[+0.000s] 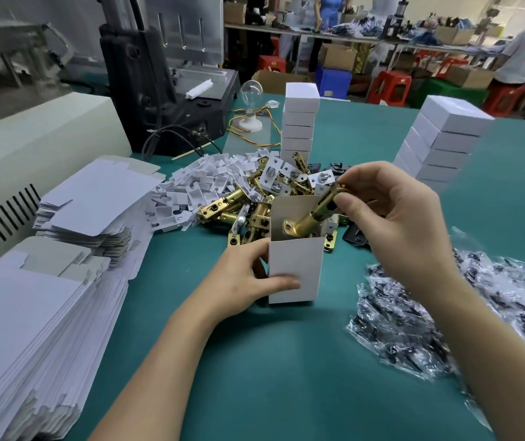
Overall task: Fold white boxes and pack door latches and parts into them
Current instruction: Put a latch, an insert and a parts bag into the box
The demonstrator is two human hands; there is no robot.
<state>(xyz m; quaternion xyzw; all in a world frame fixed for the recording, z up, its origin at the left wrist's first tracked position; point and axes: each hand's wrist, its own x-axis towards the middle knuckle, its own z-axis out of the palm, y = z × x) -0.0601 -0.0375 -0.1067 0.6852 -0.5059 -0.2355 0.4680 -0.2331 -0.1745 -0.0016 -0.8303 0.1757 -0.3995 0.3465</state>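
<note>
— Why's the left hand [248, 278] wrapped round that open-topped white cardboard box [296, 268] on the green tabletop [286, 361]?
— Steadying it upright, I'd say; the right hand [395, 218] pinches the brass tubular door latch [315, 211], faceplate end inside its mouth.

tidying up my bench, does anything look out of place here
A bare light bulb in a white socket, trailing loose coloured wires, stands on the table behind the latch pile; it looks odd among packing parts.

Open mat [286, 361] between carton stacks [41, 313], bags [414, 329]
</note>
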